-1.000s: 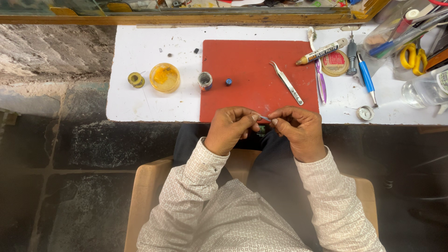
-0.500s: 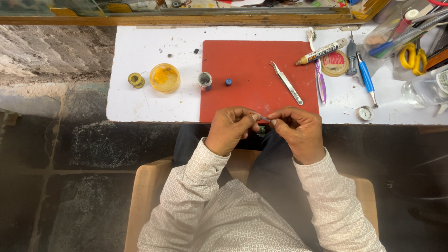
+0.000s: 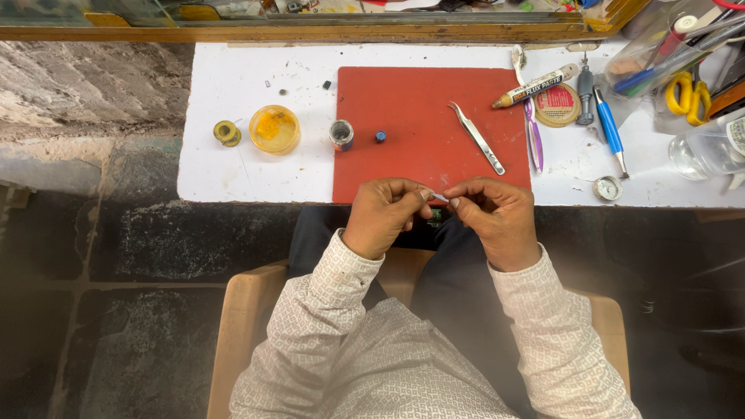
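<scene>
My left hand (image 3: 386, 215) and my right hand (image 3: 494, 219) meet at the near edge of a red mat (image 3: 419, 124), fingertips pinched together on a tiny pale part (image 3: 440, 197) held between them. What the part is stays too small to tell. A small dark object (image 3: 436, 216) shows just below the fingers, mostly hidden. Metal tweezers (image 3: 476, 137) lie on the mat's right side, beyond my right hand. A small grey pot (image 3: 341, 134) and a blue bead-like cap (image 3: 380, 136) sit at the mat's left.
A white table (image 3: 233, 167) carries a yellow dish (image 3: 275, 129), a solder spool (image 3: 227, 133), a paste tube (image 3: 537, 85), a round tin (image 3: 558, 105), pens (image 3: 610, 128), a small dial (image 3: 608, 188), yellow scissors (image 3: 687, 95) and a clear bottle (image 3: 710, 151). I sit on a wooden chair (image 3: 240, 318).
Both hands stay at the mat's near edge; the fingertips have shifted only slightly on the tiny part.
</scene>
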